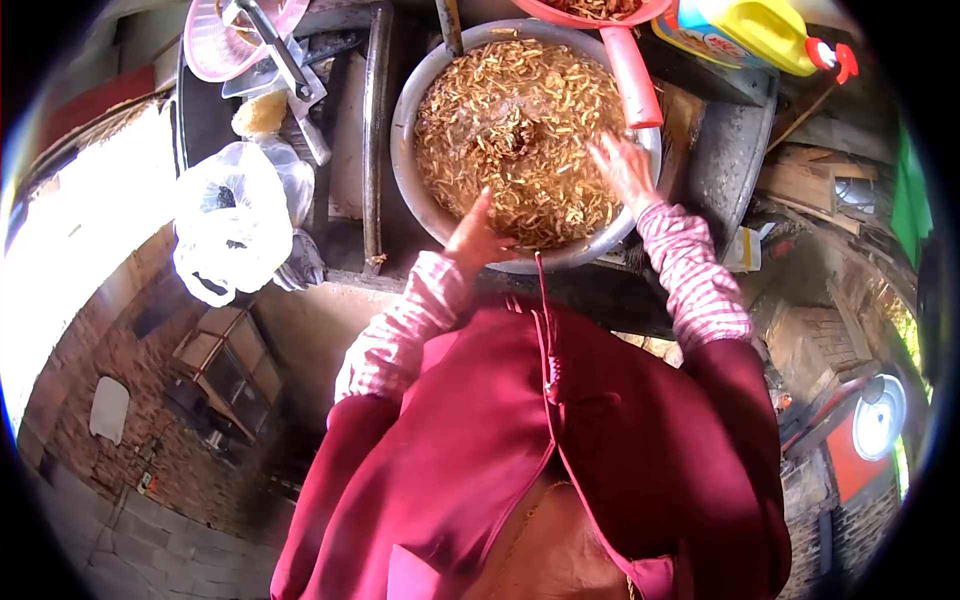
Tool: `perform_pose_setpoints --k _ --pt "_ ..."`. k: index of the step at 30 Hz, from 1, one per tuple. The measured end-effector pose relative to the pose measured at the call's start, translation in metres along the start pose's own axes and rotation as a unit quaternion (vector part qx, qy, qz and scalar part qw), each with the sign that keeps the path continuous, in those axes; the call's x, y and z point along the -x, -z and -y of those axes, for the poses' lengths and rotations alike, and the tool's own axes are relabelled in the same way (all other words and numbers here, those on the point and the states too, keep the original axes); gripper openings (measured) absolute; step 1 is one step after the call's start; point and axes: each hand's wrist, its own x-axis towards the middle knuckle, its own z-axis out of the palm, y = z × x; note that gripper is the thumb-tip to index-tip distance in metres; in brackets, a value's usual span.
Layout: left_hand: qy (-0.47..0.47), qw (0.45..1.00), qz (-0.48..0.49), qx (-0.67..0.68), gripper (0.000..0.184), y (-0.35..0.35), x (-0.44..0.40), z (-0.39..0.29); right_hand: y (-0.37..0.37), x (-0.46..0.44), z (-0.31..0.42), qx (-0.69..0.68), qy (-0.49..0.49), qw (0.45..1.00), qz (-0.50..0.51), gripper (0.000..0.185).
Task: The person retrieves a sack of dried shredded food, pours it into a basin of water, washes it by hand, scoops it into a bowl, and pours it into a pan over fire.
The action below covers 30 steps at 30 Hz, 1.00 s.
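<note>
A wide metal basin (403,165) is filled with thin brown strips (515,90) sitting in murky liquid; what the strips are I cannot tell. Over the near left rim is my left hand (476,242), fingers apart, with one finger pointing up across the strips. My right hand (624,170) reaches in over the right rim, its spread fingertips at the strips by the basin's edge. I see nothing held in either hand. Just above the right hand, the handle of a red plastic strainer (630,80) extends over the basin's rim, and its bowl holds more strips.
At the upper right lies a yellow bottle (765,35) with a red cap. To the left are a pink basket (215,55), a knife (275,50), a yellowish lump (260,114) and white plastic bags (235,215). A dark bar (376,140) stands beside the basin.
</note>
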Motion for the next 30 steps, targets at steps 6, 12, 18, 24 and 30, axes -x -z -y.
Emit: perform_pose_setpoints --k 6,12,18,24,30 --pt "0.005 0.994 0.073 0.078 0.061 -0.071 -0.004 -0.008 -0.064 0.035 0.039 -0.252 -0.278 0.927 0.017 0.045" --pt "-0.074 0.984 0.156 0.053 0.032 -0.055 -0.021 -0.014 -0.029 0.037 0.095 -0.484 -0.115 0.863 -0.085 0.028" --pt "-0.333 0.919 0.089 -0.191 0.030 -0.058 0.053 -0.077 0.039 -0.025 0.096 -0.456 -0.101 0.882 0.061 0.037" --pt "-0.507 0.684 -0.199 -0.485 0.040 -0.018 0.020 -0.107 0.028 -0.097 0.044 -0.255 0.025 0.965 -0.061 0.041" --pt "-0.456 0.654 -0.287 -0.531 0.086 -0.012 -0.030 -0.088 -0.028 -0.102 0.028 -0.027 0.022 0.998 -0.048 0.045"
